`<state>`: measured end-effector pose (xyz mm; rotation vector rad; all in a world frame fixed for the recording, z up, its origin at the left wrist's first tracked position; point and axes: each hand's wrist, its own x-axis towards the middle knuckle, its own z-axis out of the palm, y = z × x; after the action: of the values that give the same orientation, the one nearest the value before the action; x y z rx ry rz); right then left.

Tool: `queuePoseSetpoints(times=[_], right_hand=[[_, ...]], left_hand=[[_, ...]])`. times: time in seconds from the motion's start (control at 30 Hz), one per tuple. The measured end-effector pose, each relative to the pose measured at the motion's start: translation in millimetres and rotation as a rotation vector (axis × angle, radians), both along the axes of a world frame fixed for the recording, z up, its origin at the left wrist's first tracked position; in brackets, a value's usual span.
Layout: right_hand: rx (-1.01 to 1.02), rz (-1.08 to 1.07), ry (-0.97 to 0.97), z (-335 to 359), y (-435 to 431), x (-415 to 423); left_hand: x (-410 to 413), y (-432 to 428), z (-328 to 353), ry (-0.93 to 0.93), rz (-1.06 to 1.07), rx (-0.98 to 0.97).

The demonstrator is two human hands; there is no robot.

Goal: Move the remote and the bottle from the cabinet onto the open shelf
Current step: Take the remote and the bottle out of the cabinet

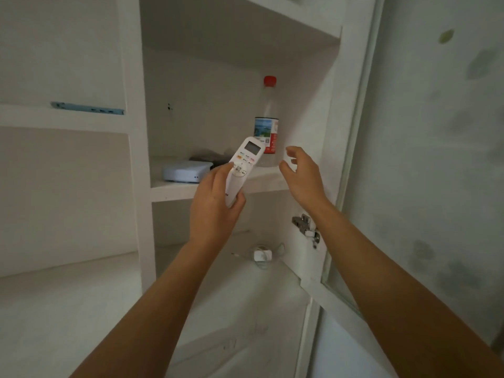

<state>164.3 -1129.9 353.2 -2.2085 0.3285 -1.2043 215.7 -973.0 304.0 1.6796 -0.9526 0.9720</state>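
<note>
The left hand [215, 205] has its fingers closed around the lower end of the remote [242, 166], held clear of the cabinet shelf [174, 190]. The right hand [300, 173], fingers spread and empty, reaches toward the bottle [267, 124] standing at the shelf's right rear corner. A hurried grab could knock the tall, seemingly empty bottle over, or the remote, gripped only by its tail, could slip.

Remote [243, 165] in left hand [215, 211] (bottle [267, 124] shelved)

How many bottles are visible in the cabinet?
1: the bottle stands upright on the middle cabinet shelf, at its right; the remote hides its lower left.
</note>
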Motion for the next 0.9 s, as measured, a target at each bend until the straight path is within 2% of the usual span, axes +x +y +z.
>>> queuePoseSetpoints(times=[0.13,0.57,0.77,0.9], right_hand=[[0.026,0.019,0.029,16.0,-15.1,21.4],[0.220,0.058,0.224,47.6,-64.5,99.8],[0.231,0.101,0.218,29.4,-126.0,179.0],[0.294,0.052,0.204,31.9,-107.2,167.4]], left_hand=[[19.3,-19.0,8.1,-0.069,0.104,0.048],[38.5,-41.8,12.6,-0.126,0.473,-0.007],[41.4,-47.4,10.3,-0.153,0.548,-0.028],[43.3,-48.7,9.9,-0.176,0.569,-0.040]])
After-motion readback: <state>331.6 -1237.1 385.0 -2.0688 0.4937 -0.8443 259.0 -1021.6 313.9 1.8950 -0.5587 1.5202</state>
